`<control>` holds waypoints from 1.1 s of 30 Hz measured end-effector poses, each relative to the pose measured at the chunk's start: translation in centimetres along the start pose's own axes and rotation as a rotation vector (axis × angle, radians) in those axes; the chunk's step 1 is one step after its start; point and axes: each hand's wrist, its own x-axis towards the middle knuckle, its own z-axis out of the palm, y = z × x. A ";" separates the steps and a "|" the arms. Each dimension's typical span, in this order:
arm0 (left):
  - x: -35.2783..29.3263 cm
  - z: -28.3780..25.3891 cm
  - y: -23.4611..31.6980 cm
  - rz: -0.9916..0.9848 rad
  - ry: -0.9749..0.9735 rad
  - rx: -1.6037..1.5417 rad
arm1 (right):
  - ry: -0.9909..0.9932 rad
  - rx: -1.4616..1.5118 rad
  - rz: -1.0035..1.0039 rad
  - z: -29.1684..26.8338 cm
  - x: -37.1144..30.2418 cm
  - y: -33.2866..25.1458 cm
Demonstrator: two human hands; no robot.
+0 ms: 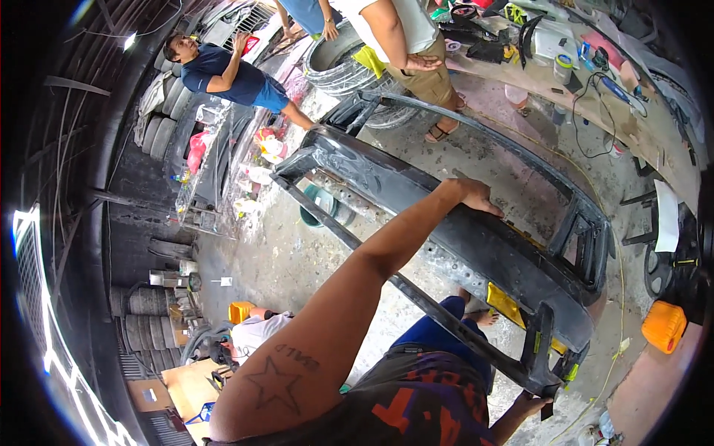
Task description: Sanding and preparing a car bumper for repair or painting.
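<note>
A large black car bumper (357, 175), scuffed and dusty with grey patches, stretches across the middle of the view, its open frame facing several ways. My left arm reaches over it, and my left hand (472, 195) is closed over its upper edge, fingers bent down the far side. At the bumper's lower right corner, close to my body, my right hand (528, 405) grips the end and is partly hidden. A small dark flap (548, 409) shows beside those fingers; I cannot tell what it is. A yellow piece (506, 305) shows at the bumper's near side.
A person in a dark blue shirt (216, 70) stands upper left, another in khaki shorts (428, 82) beyond the bumper. Someone crouches (256, 331) lower left. Large tyres (338, 63), a cluttered workbench (617, 119), a green bucket (318, 204) and an orange jerrycan (664, 327) surround me.
</note>
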 end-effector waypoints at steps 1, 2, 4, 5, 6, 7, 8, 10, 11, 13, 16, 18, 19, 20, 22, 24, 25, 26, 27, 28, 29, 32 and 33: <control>-0.2 -0.2 0.3 0.006 0.003 -0.002 | 0.001 0.002 -0.007 -0.4 0.3 0.2; -0.3 -0.5 0.5 -0.010 -0.015 -0.008 | -0.059 -0.028 -0.031 -0.8 0.5 0.4; -0.7 -0.7 0.6 -0.025 -0.028 -0.017 | -0.183 -0.088 -0.079 -0.8 0.8 0.3; -0.8 -0.6 0.4 -0.040 -0.036 -0.035 | -0.213 -0.051 -0.049 -0.9 0.9 0.4; -0.9 -0.6 0.3 -0.053 -0.041 -0.052 | -0.216 -0.047 -0.056 -0.9 1.2 0.6; -0.8 -0.8 0.5 -0.039 -0.036 -0.050 | -0.228 -0.052 -0.106 -2.1 2.5 1.6; -0.5 -0.9 1.0 -0.021 -0.019 -0.031 | -0.230 -0.055 -0.160 -4.2 4.6 3.0; -0.2 -1.1 1.5 0.006 0.000 -0.012 | -0.337 -0.245 -0.324 -6.8 6.5 3.6; -0.7 -0.5 0.4 -0.014 0.014 -0.030 | -0.343 -0.098 -0.132 -4.5 4.7 2.6; -1.4 -0.2 0.1 -0.013 0.025 -0.049 | -0.202 0.069 0.103 -0.8 1.1 0.5; -2.2 -1.7 1.8 -0.005 0.022 -0.072 | -0.182 0.015 -0.020 -1.0 -0.1 0.1; -2.8 -2.3 2.5 -0.045 0.042 -0.088 | -0.098 0.213 0.200 -0.1 -1.3 -2.1; -1.8 -1.4 1.6 0.022 0.135 -0.091 | -0.126 0.194 0.187 -1.1 -0.4 -1.3; -1.7 -1.5 1.6 0.053 0.166 -0.085 | -0.147 0.172 0.172 -2.3 0.5 -1.1; -2.8 -2.2 1.7 0.067 0.186 -0.070 | -0.072 0.137 0.231 -1.7 -0.2 -1.7; -3.5 -3.1 2.5 0.082 0.165 -0.061 | 0.014 0.167 0.302 -3.2 0.3 -1.7; -3.4 -3.2 2.5 0.027 0.168 -0.048 | 0.022 0.148 0.249 -4.1 -0.1 -2.2; -3.4 -3.1 2.3 -0.028 0.171 -0.036 | 0.029 0.127 0.196 -5.0 -0.3 -2.8; -4.0 -3.4 2.3 -0.014 0.162 -0.040 | 0.037 0.143 0.139 -5.4 -1.2 -3.7; -5.2 -3.8 2.7 -0.007 0.230 -0.028 | 0.043 0.156 0.081 -6.0 -1.9 -4.9; -6.4 -4.3 3.4 0.009 0.298 -0.017 | 0.045 0.198 0.064 -7.5 -0.2 -5.5; -12.0 -5.6 4.2 -0.017 0.402 -0.044 | -0.098 0.103 -0.211 -3.9 -1.3 -10.3; -14.3 -5.7 4.4 0.003 0.472 -0.060 | -0.164 0.104 -0.268 -1.6 -2.5 -11.9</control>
